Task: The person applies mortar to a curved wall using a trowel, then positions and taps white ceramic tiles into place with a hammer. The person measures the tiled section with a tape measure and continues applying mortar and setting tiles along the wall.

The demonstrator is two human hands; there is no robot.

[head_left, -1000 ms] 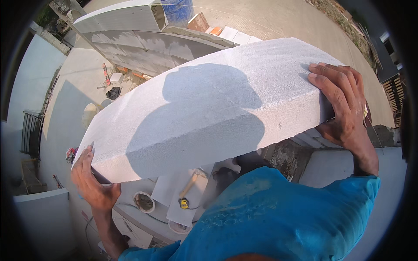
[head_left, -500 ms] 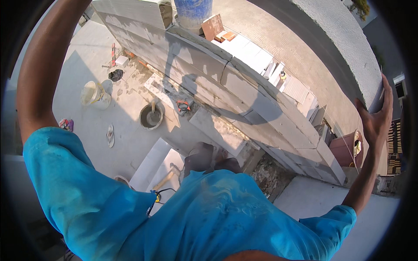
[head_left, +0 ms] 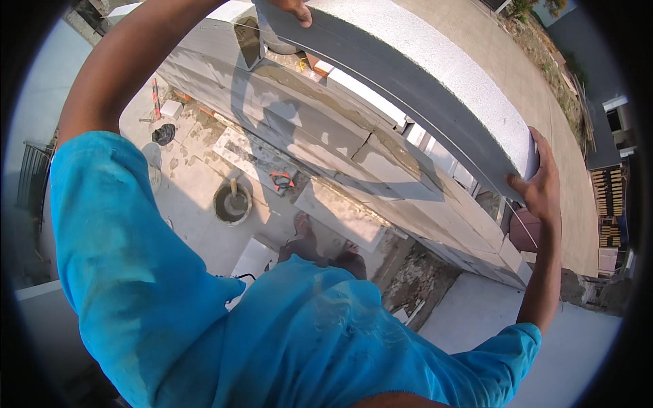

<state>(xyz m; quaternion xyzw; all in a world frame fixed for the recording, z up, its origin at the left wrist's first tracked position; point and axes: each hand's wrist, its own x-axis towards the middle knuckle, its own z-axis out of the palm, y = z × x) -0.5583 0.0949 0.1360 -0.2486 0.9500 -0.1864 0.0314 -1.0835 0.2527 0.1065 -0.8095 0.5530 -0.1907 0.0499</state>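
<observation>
A long pale aerated concrete block (head_left: 435,81) hangs lengthwise above the half-built block wall (head_left: 326,139). My left hand (head_left: 294,9) grips its far left end; only part of that hand shows at the top edge. Around the block's right end my right hand (head_left: 542,178) is closed, thumb on the near face and fingers over the end. Wet grey mortar (head_left: 309,88) lies along the wall's top course. Left of this gap stands a laid block (head_left: 249,42) with mortar on its end face. A thin string line (head_left: 524,221) runs by the held block.
Below on the floor are a black mortar bucket (head_left: 232,204), an orange-handled tool (head_left: 281,181), a black bag (head_left: 163,134) and a red level (head_left: 156,96). Beyond the wall lie white panels (head_left: 367,98) and a reddish tub (head_left: 524,231). My feet stand near the wall's base.
The block has come down and left toward the wall top, my right hand moving with it. My left hand has come into view at the block's other end.
</observation>
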